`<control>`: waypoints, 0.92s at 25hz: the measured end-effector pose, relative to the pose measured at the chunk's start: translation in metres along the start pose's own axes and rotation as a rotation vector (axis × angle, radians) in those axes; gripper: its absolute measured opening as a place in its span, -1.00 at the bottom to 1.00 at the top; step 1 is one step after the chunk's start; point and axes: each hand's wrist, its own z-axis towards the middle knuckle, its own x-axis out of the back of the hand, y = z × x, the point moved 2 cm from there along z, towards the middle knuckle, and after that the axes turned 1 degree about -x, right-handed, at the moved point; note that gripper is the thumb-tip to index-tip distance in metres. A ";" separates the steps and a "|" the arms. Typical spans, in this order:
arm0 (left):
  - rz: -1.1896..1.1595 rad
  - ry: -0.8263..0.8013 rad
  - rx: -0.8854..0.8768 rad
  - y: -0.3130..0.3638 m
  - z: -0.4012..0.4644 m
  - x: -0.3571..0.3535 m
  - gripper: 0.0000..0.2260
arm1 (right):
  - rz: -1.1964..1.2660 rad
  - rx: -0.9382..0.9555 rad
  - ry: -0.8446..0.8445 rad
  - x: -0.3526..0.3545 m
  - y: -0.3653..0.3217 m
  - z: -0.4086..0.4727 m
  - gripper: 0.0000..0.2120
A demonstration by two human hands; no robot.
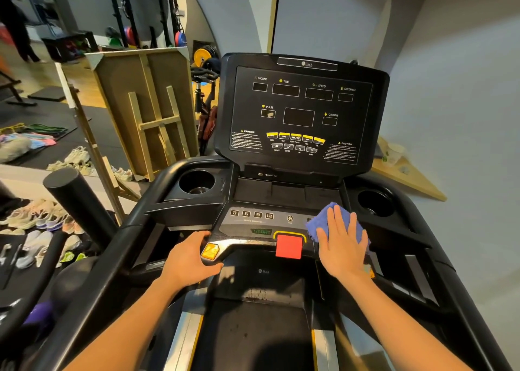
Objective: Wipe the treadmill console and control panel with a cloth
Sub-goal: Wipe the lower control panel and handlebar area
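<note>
The black treadmill console (301, 111) stands upright ahead of me, with dark display windows and yellow buttons. Below it lies the control panel (253, 218) with number keys, a green START label and a red stop button (289, 246). A blue cloth (320, 220) lies on the right part of the panel. My right hand (342, 244) presses flat on the cloth with straight fingers. My left hand (188, 258) grips the left end of the front handlebar, beside a yellow sensor pad (210, 251).
Cup holders (197, 182) (375, 199) sit either side of the panel. A wooden board (146, 103) leans to the left, with several shoes (42, 224) on the floor. A paper cup (394, 152) stands on a wooden ledge at right. A person stands far left.
</note>
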 end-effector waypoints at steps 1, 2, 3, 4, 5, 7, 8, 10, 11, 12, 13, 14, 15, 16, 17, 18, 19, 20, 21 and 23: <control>-0.003 0.001 0.004 0.000 0.000 0.000 -0.21 | 0.003 -0.020 -0.007 -0.001 -0.008 0.004 -0.27; -0.009 0.001 0.008 -0.001 0.000 0.000 -0.21 | 0.011 -0.030 -0.008 -0.001 -0.017 0.007 -0.30; -0.014 -0.001 0.010 -0.001 0.000 0.000 -0.21 | 0.025 -0.027 -0.010 -0.002 -0.027 0.010 -0.31; -0.017 -0.005 0.011 -0.001 0.000 -0.001 -0.21 | 0.043 -0.008 -0.012 -0.003 -0.037 0.011 -0.32; -0.017 -0.010 0.009 -0.001 -0.001 -0.001 -0.20 | 0.062 0.023 -0.015 -0.004 -0.049 0.011 -0.33; -0.016 -0.018 0.003 -0.002 0.000 -0.001 -0.19 | 0.097 0.100 -0.020 -0.006 -0.076 0.008 -0.33; -0.016 -0.016 -0.002 -0.002 0.000 -0.001 -0.19 | 0.109 0.140 -0.027 -0.007 -0.090 0.005 -0.33; -0.016 -0.018 -0.010 -0.003 0.001 0.000 -0.18 | 0.115 0.220 -0.045 -0.010 -0.118 -0.003 -0.32; -0.014 -0.022 -0.014 -0.003 0.000 0.000 -0.18 | 0.113 0.253 -0.048 -0.012 -0.131 -0.008 -0.30; -0.010 -0.018 -0.022 -0.003 0.000 -0.001 -0.18 | 0.113 0.282 -0.045 -0.014 -0.143 -0.013 -0.29; -0.004 -0.008 -0.029 -0.002 0.000 -0.001 -0.19 | 0.113 0.312 -0.042 -0.017 -0.154 -0.018 -0.29; 0.002 0.002 -0.033 -0.003 0.000 -0.001 -0.20 | 0.116 0.345 -0.044 -0.020 -0.165 -0.024 -0.28; 0.003 0.009 -0.036 -0.002 0.000 0.000 -0.21 | 0.117 0.381 -0.054 -0.024 -0.175 -0.030 -0.27; -0.001 0.012 -0.037 -0.001 0.000 0.000 -0.23 | 0.112 0.420 -0.064 -0.029 -0.183 -0.036 -0.27; -0.010 0.013 -0.035 -0.001 0.000 -0.001 -0.26 | 0.100 0.458 -0.061 -0.034 -0.190 -0.041 -0.27; -0.025 0.013 -0.034 -0.001 0.001 -0.001 -0.29 | 0.086 0.489 -0.047 -0.039 -0.194 -0.046 -0.27; -0.036 0.016 -0.033 -0.001 0.001 -0.002 -0.31 | 0.080 0.513 -0.031 -0.041 -0.197 -0.050 -0.27; -0.040 0.025 -0.035 -0.001 0.001 -0.002 -0.33 | 0.082 0.540 -0.024 -0.043 -0.198 -0.053 -0.28; -0.038 0.035 -0.044 -0.002 0.002 -0.003 -0.35 | 0.086 0.577 -0.030 -0.044 -0.198 -0.056 -0.31; -0.035 0.035 -0.077 -0.001 0.002 -0.003 -0.43 | 0.110 0.690 -0.035 -0.045 -0.197 -0.064 -0.38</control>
